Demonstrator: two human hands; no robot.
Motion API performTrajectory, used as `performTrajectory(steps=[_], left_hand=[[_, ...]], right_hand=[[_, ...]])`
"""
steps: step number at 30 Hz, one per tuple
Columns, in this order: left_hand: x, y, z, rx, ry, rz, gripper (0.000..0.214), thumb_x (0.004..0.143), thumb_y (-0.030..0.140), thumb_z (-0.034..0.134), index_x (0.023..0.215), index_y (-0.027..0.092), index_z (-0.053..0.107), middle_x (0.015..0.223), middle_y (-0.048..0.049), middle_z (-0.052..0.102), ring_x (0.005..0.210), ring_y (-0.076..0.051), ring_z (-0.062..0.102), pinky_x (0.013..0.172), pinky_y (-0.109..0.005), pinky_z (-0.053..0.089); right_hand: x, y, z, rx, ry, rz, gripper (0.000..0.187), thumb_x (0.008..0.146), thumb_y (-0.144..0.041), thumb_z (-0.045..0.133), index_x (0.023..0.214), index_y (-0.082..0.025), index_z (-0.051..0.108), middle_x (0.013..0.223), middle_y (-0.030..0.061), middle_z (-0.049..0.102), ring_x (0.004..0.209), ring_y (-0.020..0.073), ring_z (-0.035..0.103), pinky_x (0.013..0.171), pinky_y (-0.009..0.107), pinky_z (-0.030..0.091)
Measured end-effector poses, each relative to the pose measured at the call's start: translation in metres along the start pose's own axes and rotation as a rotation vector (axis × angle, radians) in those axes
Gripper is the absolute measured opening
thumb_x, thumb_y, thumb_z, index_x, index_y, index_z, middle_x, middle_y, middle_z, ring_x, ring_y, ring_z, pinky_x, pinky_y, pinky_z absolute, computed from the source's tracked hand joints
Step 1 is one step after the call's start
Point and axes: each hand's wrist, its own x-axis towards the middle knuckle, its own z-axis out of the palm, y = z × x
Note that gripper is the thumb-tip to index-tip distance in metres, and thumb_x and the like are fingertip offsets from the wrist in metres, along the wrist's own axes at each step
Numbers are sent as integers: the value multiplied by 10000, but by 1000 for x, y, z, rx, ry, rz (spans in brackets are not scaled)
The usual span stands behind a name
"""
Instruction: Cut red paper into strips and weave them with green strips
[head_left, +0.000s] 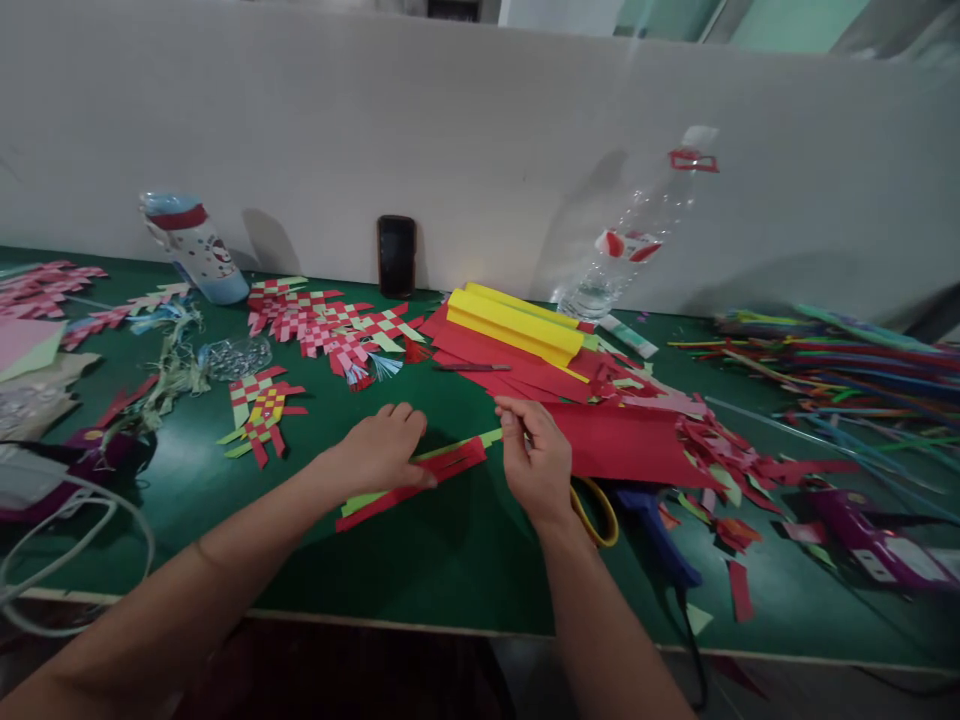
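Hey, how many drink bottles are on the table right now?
2. A pale blue bottle stands at the back left; a clear plastic bottle stands by the wall behind the yellow paper. More may be hidden off-frame.

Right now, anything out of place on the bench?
Red paper offcuts are strewn over the right side of the table, a few near its front edge. Yellow-handled scissors lie half hidden under the red sheet beside the right hand. The clear bottle appears to lean, perhaps only lens distortion.
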Motion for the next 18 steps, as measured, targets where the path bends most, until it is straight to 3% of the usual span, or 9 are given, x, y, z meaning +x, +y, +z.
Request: performTrajectory(steps=[4,8,13,18], left_hand=[[-36,-10,9,-19,-38,-42,234,831,380,666,890,175,570,978,-89,578,952,-267,543,846,-372,433],[-41,-30,5,-125,-11,-101,50,871,207,535,836,186,563,936,-83,613,942,-246,571,870,-364,422],[-34,-59,-3,-377,56,-214,108,885,263,464,915,221,559,878,-48,665,803,-213,631,706,-297,454],[-29,-74,3,-747,97,-240,218,911,393,431,828,211,517,854,-38,688,737,-174,674,628,-256,487]], right_hand=[[-6,-5,13,2,-114,-29,259,968,-286,425,1049,-215,660,1003,83,692,958,191,644,872,354,528],[-10,-3,25,-50,-240,-64,265,942,-280,439,1045,-215,674,1032,86,690,1005,202,632,917,372,508],[-5,6,27,-176,-363,-42,324,931,-304,434,1161,-201,638,1144,113,672,1096,241,602,965,433,476],[12,7,26,-311,-549,-36,465,890,-397,546,1304,-186,557,1278,131,619,1198,281,539,976,454,447]])
